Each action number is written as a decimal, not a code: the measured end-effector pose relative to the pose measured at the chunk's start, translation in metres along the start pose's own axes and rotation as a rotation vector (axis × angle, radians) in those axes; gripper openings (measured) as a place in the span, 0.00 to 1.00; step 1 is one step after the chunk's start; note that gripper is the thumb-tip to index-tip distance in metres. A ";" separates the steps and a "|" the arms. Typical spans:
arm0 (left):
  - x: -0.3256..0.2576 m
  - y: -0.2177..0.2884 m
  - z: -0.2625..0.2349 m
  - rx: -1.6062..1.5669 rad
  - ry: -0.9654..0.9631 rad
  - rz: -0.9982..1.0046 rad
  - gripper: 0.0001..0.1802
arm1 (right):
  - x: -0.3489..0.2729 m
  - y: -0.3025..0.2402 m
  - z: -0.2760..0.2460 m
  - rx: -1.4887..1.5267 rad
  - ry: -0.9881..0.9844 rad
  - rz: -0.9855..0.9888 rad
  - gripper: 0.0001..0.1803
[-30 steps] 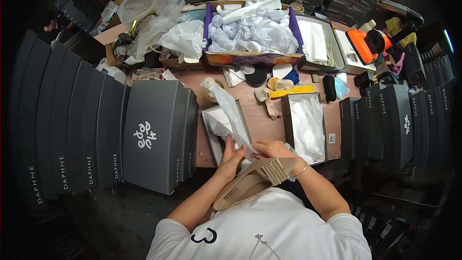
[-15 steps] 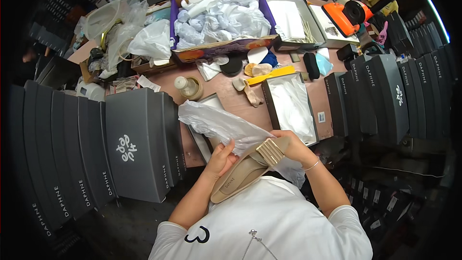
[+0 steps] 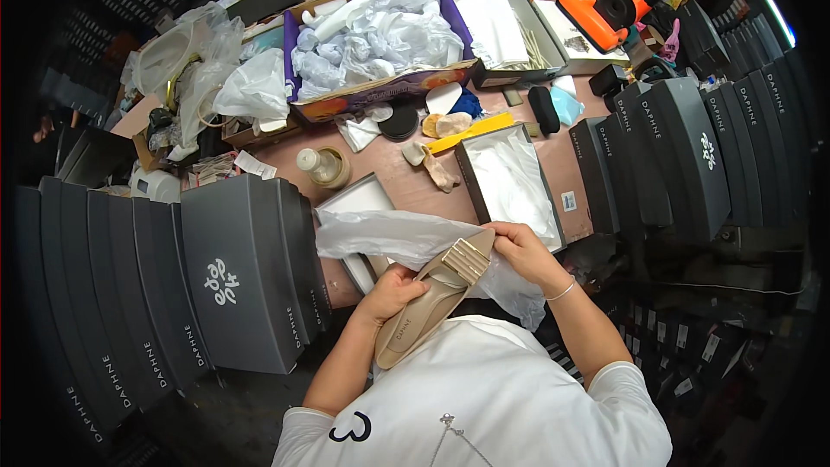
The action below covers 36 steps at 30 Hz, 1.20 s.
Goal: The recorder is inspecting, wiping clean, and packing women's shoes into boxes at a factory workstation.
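A beige pointed flat shoe (image 3: 422, 322) with a gold ribbed buckle lies tilted in front of my shirt, its toe up to the right. My left hand (image 3: 393, 292) is closed on the side of the shoe, thumb over the edge of its opening. At the toe, my right hand (image 3: 524, 252) grips the tip between thumb and fingers. A sheet of white tissue paper (image 3: 380, 235) spreads behind and under the shoe, its right end hanging below my right hand. Beyond it, an open shoebox (image 3: 356, 197) shows partly, its near part covered by the paper.
To the right stands another open shoebox (image 3: 474, 183) with white tissue inside. Rows of upright dark shoeboxes (image 3: 233, 285) flank me. A purple carton (image 3: 291, 78) of crumpled paper sits at the back. Nearby are a small bottle in a tape roll (image 3: 322, 166) and a yellow strip (image 3: 471, 132).
My left hand has shifted from the paper's edge onto the shoe, its thumb now over the side. The tissue paper has dropped lower behind the shoe. The whole view has shifted slightly.
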State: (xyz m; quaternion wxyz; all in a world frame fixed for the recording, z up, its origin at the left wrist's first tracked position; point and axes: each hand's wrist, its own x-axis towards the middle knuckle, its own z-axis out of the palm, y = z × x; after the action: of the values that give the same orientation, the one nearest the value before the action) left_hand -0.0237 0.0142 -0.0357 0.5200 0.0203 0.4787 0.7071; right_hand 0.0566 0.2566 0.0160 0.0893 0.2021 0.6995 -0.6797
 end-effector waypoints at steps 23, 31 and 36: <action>0.011 0.033 -0.014 -0.466 -0.069 0.030 0.35 | 0.010 -0.042 0.063 -1.360 -0.138 -0.746 0.15; 0.027 0.018 -0.017 0.092 0.076 0.092 0.33 | 0.018 -0.046 0.005 -0.779 0.017 -0.699 0.31; 0.019 0.019 -0.006 0.111 0.000 0.130 0.33 | 0.061 -0.010 -0.037 -0.512 -0.267 -0.131 0.21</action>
State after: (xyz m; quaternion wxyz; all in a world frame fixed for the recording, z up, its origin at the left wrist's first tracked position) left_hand -0.0493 0.0247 -0.0346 0.4710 0.0800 0.5148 0.7118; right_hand 0.0028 0.3033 0.0035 0.1841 0.0362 0.8418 -0.5061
